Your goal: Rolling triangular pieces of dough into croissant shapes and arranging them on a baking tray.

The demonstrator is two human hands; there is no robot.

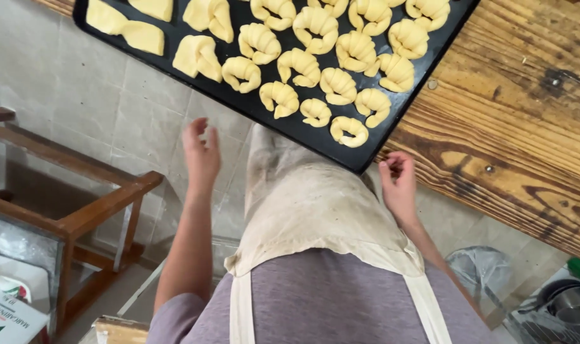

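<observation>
A black baking tray (315,137) juts over the edge of a wooden table (513,127). It holds several raw, pale yellow croissants (302,64) and folded dough pieces (197,56). My left hand (200,156) hangs just below the tray's near edge, fingers apart, holding nothing. My right hand (398,181) hovers by the tray's near corner and the table edge, fingers loosely curled, empty. I wear a cream apron (315,204) over a mauve shirt.
A wooden rack frame (92,210) stands at the left on a grey tiled floor (86,102). Flour bags (9,312) lie bottom left. Metal bowls (573,302) and a plastic-covered bin (481,271) sit bottom right.
</observation>
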